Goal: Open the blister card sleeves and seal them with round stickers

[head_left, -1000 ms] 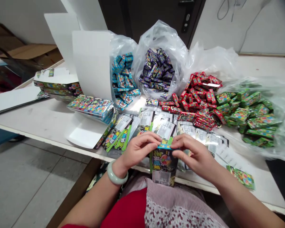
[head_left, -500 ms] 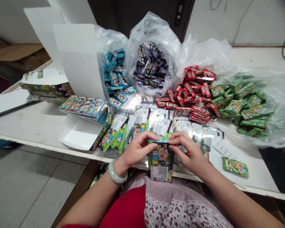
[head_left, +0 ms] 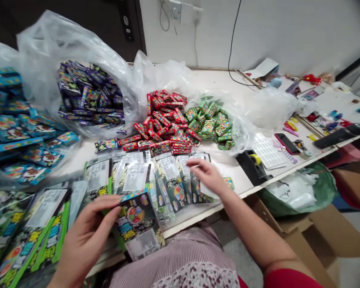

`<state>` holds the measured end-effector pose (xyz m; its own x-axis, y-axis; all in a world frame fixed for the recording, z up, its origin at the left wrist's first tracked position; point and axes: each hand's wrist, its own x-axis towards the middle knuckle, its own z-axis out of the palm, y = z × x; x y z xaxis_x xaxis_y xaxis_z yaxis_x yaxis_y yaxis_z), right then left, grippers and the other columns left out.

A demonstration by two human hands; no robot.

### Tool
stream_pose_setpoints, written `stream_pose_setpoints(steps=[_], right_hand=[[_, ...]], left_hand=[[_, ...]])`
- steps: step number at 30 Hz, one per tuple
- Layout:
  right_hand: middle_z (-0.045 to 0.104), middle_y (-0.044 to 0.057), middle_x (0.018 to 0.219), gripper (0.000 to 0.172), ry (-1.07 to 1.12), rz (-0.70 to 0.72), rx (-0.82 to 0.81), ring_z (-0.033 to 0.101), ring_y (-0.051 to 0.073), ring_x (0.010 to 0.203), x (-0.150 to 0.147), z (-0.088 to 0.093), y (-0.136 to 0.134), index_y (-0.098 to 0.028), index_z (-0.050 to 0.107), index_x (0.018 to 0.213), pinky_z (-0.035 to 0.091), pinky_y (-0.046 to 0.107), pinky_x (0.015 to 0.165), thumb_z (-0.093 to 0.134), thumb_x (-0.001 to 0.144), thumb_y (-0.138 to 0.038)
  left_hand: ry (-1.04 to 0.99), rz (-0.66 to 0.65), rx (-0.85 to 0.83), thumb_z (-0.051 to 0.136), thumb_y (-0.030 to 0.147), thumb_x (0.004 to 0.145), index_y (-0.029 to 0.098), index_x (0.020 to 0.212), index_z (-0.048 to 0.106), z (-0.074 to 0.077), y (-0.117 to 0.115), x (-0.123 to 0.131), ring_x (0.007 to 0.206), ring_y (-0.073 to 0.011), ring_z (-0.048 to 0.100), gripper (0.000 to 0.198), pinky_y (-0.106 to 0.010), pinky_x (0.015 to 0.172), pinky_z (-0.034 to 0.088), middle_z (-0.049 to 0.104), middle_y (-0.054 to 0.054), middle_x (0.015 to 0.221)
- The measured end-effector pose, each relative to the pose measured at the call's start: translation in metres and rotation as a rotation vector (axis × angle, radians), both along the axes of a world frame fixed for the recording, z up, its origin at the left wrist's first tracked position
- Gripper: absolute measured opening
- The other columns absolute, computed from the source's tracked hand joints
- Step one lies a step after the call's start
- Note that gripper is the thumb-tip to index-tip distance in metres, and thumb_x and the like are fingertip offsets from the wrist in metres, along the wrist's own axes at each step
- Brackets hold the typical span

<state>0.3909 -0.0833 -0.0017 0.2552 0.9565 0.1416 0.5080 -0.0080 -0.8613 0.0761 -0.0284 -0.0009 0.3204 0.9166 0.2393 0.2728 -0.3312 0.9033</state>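
Left hand (head_left: 85,236)'s pinching a pack (head_left: 136,224), right hand (head_left: 207,176)'s hovering open over the laid-out row (head_left: 171,176), full bags (head_left: 78,44) are sitting behind.

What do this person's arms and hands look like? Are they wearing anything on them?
The left hand and right hand are bare, with no gloves. The right forearm is bare too, ending at a red sleeve. Pink striped clothing shows below the hands.

Black packet (head_left: 138,224) printed with a rainbow wheel (head_left: 135,215) in the left grip (head_left: 85,236); red boxes (head_left: 162,116) and green boxes (head_left: 208,124) lie beyond it.
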Motion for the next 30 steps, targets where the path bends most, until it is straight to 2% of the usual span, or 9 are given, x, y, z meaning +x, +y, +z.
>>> stream_pose_setpoints(steps=[2, 5, 9, 12, 17, 19, 21, 26, 30], right_hand=[[0.068, 0.008, 0.096, 0.022, -0.071, -0.183, -0.043, 0.061, 0.021, 0.09, 0.047, -0.009, -0.005, -0.019, 0.068, 0.094, 0.048, 0.036, 0.081, 0.052, 0.087, -0.033], [0.066, 0.008, 0.088, 0.018, -0.128, -0.262, -0.112, 0.058, 0.021, 0.082, 0.089, -0.025, -0.005, -0.017, 0.069, 0.083, 0.044, 0.038, 0.082, 0.059, 0.08, -0.032], [0.063, 0.004, 0.077, 0.015, -0.109, -0.255, -0.194, 0.053, 0.018, 0.07, 0.092, -0.039, 0.003, -0.018, 0.067, 0.074, 0.042, 0.034, 0.076, 0.066, 0.073, -0.033], [0.06, 0.001, 0.07, 0.022, -0.029, -0.218, -0.224, 0.053, 0.017, 0.067, 0.088, -0.042, 0.001, -0.019, 0.061, 0.067, 0.043, 0.033, 0.071, 0.067, 0.07, -0.04], [0.06, 0.003, 0.079, 0.039, 0.147, -0.164, -0.216, 0.056, 0.017, 0.073, 0.093, -0.026, -0.016, -0.019, 0.056, 0.076, 0.048, 0.032, 0.069, 0.06, 0.074, -0.058], [0.06, 0.003, 0.083, 0.04, 0.2, -0.139, -0.189, 0.056, 0.016, 0.076, 0.082, -0.009, -0.016, -0.02, 0.054, 0.076, 0.049, 0.033, 0.073, 0.059, 0.076, -0.06], [0.06, 0.003, 0.086, 0.037, 0.243, -0.012, -0.154, 0.056, 0.016, 0.08, 0.056, 0.013, -0.008, -0.02, 0.054, 0.073, 0.048, 0.032, 0.077, 0.062, 0.077, -0.056], [0.063, 0.004, 0.084, 0.021, 0.191, 0.562, -0.109, 0.057, 0.016, 0.08, -0.039, 0.067, 0.03, -0.02, 0.058, 0.074, 0.046, 0.031, 0.074, 0.059, 0.085, -0.037], [0.062, 0.002, 0.072, 0.015, 0.037, 0.69, -0.23, 0.055, 0.015, 0.067, -0.084, 0.075, 0.056, -0.019, 0.059, 0.073, 0.044, 0.029, 0.064, 0.058, 0.083, -0.03]], left_hand=[[0.002, 0.019, -0.003, 0.062, 0.029, 0.083, 0.029, 0.093, 0.063, 0.0, 0.001, 0.001, 0.1, -0.0197, 0.061, 0.01, -0.034, 0.09, 0.052, 0.065, 0.003, 0.101], [-0.006, 0.024, 0.0, 0.064, 0.031, 0.082, 0.033, 0.091, 0.064, -0.001, 0.005, 0.005, 0.097, -0.0203, 0.062, 0.01, -0.035, 0.086, 0.054, 0.066, 0.005, 0.099], [-0.002, 0.0, 0.006, 0.063, 0.032, 0.082, 0.035, 0.091, 0.065, 0.001, 0.007, 0.01, 0.094, -0.0203, 0.063, 0.009, -0.035, 0.08, 0.056, 0.067, 0.006, 0.096], [0.006, -0.003, 0.015, 0.063, 0.03, 0.083, 0.033, 0.091, 0.064, 0.003, 0.007, 0.011, 0.092, -0.0191, 0.063, 0.008, -0.032, 0.08, 0.055, 0.067, 0.005, 0.096], [-0.03, -0.051, 0.074, 0.061, 0.025, 0.085, 0.028, 0.093, 0.062, 0.002, 0.006, 0.015, 0.093, -0.0174, 0.061, 0.009, -0.029, 0.083, 0.051, 0.064, 0.001, 0.095], [-0.056, -0.07, 0.086, 0.061, 0.022, 0.085, 0.025, 0.093, 0.061, 0.002, 0.005, 0.02, 0.091, -0.0164, 0.061, 0.008, -0.027, 0.083, 0.05, 0.063, 0.0, 0.093], [-0.076, -0.079, 0.095, 0.061, 0.02, 0.085, 0.023, 0.092, 0.06, 0.005, 0.003, 0.026, 0.089, -0.0154, 0.06, 0.007, -0.026, 0.082, 0.049, 0.062, -0.001, 0.09], [-0.109, -0.116, 0.076, 0.057, 0.019, 0.087, 0.02, 0.09, 0.057, 0.012, -0.004, 0.034, 0.088, -0.016, 0.058, 0.003, -0.028, 0.079, 0.047, 0.06, -0.003, 0.088], [-0.148, -0.135, 0.017, 0.052, 0.02, 0.09, 0.02, 0.09, 0.057, 0.013, -0.006, 0.031, 0.087, -0.0162, 0.057, 0.005, -0.03, 0.08, 0.045, 0.059, -0.003, 0.088]])
